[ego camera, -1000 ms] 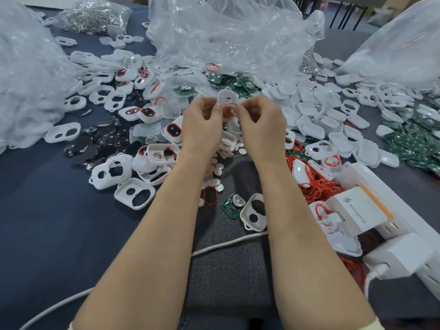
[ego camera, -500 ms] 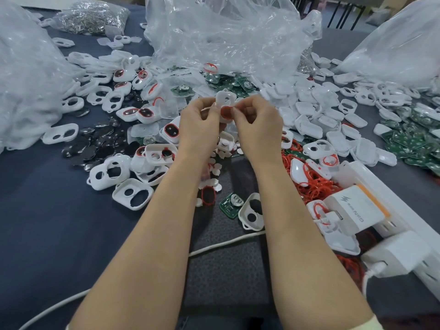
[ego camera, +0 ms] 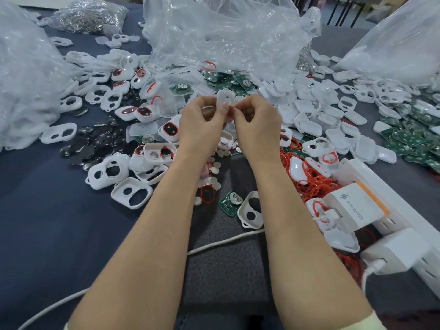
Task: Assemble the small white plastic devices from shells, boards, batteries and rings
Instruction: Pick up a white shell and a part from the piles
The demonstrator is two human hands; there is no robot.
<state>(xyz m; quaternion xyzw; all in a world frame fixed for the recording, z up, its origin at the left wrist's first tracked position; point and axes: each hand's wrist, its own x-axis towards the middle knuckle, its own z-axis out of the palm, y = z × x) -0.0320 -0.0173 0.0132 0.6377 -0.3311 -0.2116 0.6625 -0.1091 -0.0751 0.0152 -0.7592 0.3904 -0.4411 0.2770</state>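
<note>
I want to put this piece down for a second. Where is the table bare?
Widest bare patch: the dark blue cloth at near left, bordered by the white cable, the left forearm and the open shells. The grey mat between the forearms, nearer than the cable, is free. Ahead and rightward, shells, red rings and the power strip crowd it.

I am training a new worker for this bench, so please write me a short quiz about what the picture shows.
1. True or false: the left hand holds nothing.
2. The ring that the right hand pinches at the white shell is: A blue, B red, C green.
3. On which side of the person does the power strip lie?
Key: 1 false; 2 B; 3 the right side.
</note>
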